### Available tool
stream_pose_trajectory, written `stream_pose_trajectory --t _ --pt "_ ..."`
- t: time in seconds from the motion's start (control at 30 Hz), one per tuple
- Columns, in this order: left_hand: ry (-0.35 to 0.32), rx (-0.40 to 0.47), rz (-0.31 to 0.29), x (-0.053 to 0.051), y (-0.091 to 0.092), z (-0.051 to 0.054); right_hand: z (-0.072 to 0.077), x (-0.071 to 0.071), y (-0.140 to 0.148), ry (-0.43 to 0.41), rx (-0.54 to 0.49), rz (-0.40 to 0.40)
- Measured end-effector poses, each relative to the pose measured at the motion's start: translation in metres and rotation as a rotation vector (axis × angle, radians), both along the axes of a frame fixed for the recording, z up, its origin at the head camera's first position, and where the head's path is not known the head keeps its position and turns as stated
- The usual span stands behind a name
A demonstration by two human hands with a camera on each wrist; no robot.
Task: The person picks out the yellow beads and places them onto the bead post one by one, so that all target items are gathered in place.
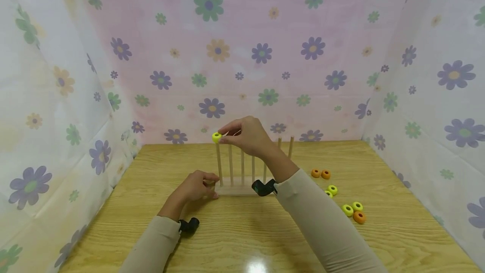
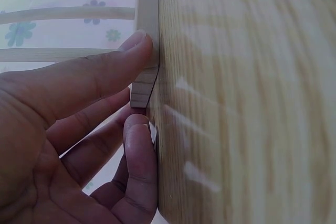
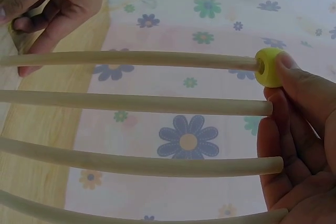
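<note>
A wooden rack with several upright pegs stands on the table. The right hand pinches a yellow ring at the top of the leftmost peg; in the right wrist view the peg's tip sits at the hole of the ring. The left hand grips the left end of the rack's base, thumb on its front side, as the left wrist view shows with the base between thumb and fingers. The other visible pegs carry no rings.
To the right of the rack lie loose rings on the table: two orange ones at the back, several yellow ones, and another orange one nearer the front. Flowered cloth hangs behind and at both sides.
</note>
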State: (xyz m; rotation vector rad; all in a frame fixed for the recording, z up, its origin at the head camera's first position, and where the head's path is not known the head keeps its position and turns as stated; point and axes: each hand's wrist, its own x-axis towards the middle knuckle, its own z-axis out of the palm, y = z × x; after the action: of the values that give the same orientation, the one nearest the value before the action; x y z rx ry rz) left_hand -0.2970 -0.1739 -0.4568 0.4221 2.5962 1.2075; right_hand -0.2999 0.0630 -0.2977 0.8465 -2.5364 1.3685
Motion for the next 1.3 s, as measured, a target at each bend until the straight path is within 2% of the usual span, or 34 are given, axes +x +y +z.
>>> stream_pose_trajectory --t 0.53,0.8,1.3 --pt "0.016 -0.001 -0.013 -0.0009 0.0015 -0.0026 -0.0017 0.0007 0.0012 -0.023 -0.005 -0.018" --pt "0.006 -0.01 0.008 0.0012 0.0009 -0.0002 -0.0023 0.0003 -0.0026 -0.026 0.009 -0.032" --pt "0.014 -0.025 0.009 0.0018 0.0018 0.0024 -0.0041 -0.0008 -0.0021 0.002 0.011 -0.029"
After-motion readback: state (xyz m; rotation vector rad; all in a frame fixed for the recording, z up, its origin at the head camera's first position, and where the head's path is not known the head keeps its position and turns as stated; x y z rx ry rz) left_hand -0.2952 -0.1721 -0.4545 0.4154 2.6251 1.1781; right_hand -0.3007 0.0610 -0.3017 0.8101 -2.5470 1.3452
